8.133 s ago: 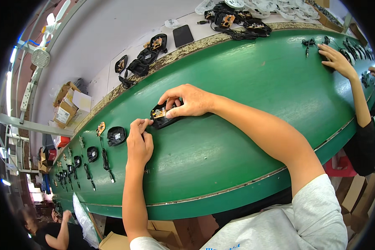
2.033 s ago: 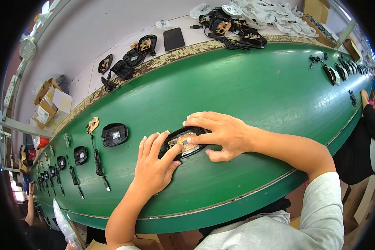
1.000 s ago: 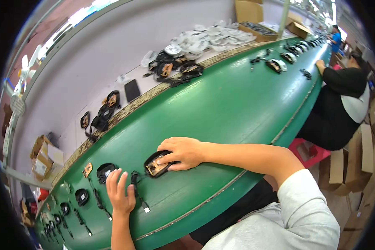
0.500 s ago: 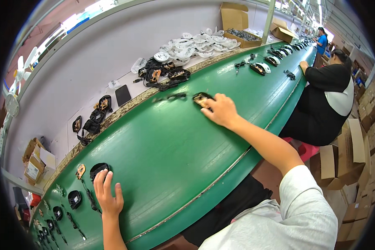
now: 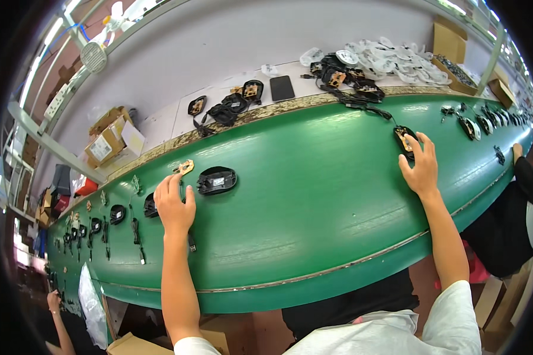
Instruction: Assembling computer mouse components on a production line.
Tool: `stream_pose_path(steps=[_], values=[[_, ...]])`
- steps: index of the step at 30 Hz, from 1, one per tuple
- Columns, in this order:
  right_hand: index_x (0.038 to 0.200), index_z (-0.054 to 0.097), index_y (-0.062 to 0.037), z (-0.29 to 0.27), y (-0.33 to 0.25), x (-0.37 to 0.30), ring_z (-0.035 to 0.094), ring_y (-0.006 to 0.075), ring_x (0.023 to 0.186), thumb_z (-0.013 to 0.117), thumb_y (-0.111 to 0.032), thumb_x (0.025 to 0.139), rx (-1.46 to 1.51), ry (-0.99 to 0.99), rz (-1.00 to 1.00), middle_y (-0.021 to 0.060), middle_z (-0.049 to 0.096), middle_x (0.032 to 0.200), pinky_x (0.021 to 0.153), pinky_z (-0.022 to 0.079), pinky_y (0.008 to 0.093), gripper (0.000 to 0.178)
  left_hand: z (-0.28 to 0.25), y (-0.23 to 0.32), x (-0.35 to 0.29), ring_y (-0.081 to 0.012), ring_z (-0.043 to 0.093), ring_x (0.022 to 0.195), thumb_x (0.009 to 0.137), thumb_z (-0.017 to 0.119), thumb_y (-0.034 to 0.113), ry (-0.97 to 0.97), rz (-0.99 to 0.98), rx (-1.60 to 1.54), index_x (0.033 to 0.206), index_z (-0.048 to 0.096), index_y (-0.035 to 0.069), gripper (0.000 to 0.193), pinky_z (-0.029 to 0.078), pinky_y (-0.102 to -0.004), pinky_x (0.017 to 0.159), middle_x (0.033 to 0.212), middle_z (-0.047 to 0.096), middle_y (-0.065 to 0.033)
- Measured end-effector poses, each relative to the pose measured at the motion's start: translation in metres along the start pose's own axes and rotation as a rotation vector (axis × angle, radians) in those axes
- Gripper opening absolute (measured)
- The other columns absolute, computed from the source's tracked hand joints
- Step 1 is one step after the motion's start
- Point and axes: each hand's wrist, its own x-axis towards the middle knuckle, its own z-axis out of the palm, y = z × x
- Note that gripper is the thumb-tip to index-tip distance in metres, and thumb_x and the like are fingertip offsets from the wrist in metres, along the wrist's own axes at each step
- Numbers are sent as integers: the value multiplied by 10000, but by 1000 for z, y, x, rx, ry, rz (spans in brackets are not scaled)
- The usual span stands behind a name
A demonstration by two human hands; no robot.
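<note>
My left hand is over the green belt, fingers stretched forward and thumb apart. Its fingertips are beside a tan circuit board; whether they touch it is hidden. Right of that hand lies an open black computer mouse shell with a white label; another black shell is partly covered by the hand. My right hand has its fingers spread at a black mouse base that holds a tan circuit board. The fingertips rest at its near edge, and its cable runs toward the far edge.
Along the far ledge sit a dark phone-like slab, a pile of mouse parts with cables and clear plastic covers. More shells and cables line the belt at left. Mice stand at right, near a co-worker's arm.
The view has swung left. My left hand has moved from a black shell to beside the tan board. My right hand stays at the mouse base, its fingers now more spread.
</note>
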Motion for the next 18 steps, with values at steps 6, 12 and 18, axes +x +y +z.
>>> stream_pose_path(steps=[6,12,18], values=[[1229,596,-66,4,-13,-6,537,327,1121,644,-60,747,158,-13,-118,137,538,1268,979,442,386,485,10,-19,-13,-310,596,955,808,654,138,-154,-95,-25,1104,636,62,306,482,-412,855,1107,612,-134],[1132,637,-42,8,-66,-2,552,305,1081,627,-8,718,286,-56,-290,128,572,1212,950,457,372,415,-5,-34,-18,-328,618,876,806,650,138,-151,-263,-70,1111,634,66,314,508,-409,775,1075,615,-151],[1134,647,-94,45,-211,32,548,284,1086,665,-47,728,593,-243,-588,96,584,1193,935,468,377,409,-15,-51,-25,-355,631,792,802,635,113,-317,-376,68,1160,613,58,364,518,-430,723,1003,631,-162]])
